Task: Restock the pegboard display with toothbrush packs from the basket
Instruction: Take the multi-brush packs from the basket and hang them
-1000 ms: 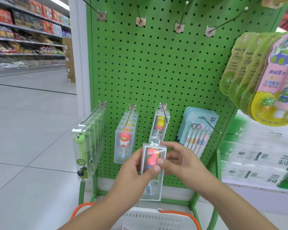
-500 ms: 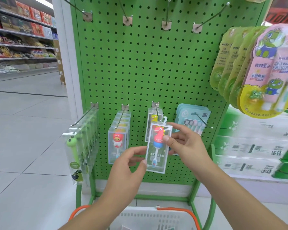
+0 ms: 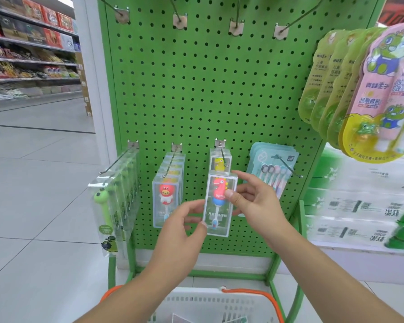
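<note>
Both hands are on one clear dino pack [image 3: 220, 203]: the left hand [image 3: 182, 223] pinches its lower left edge between thumb and fingers, and the right hand [image 3: 254, 201] grips the upper right side, thumb pressed on the front over the red dinosaur handle. The pack is upright, held right in front of the third hook [image 3: 223, 157] of the lower row, covering the bottom of a yellow dino pack [image 3: 219, 160] already hanging there. Whether the held pack's top is on the hook yet, can't tell.

Left of it hangs a row of pig packs [image 3: 167, 194], red pig face in front, and further left a row of frog packs [image 3: 113, 199] sticking out on a long hook. Just right of the right hand is a teal multi-pack [image 3: 272, 164] with several pastel brushes. The upper row of hooks on the green pegboard [image 3: 208, 89] has nothing hanging. Far right, big green and pink frog-cartoon packs [image 3: 369, 99] hang close to the camera, a bit blurred.

The white basket [image 3: 219, 304] with orange handles sits below the arms, at the foot of the stand.

Writing: Chinese on the held pack, roughly "儿童…毛牙刷". The pink pack reads "青蛙王子" and "Kids". Store shelves in the back left are too blurry to read.
</note>
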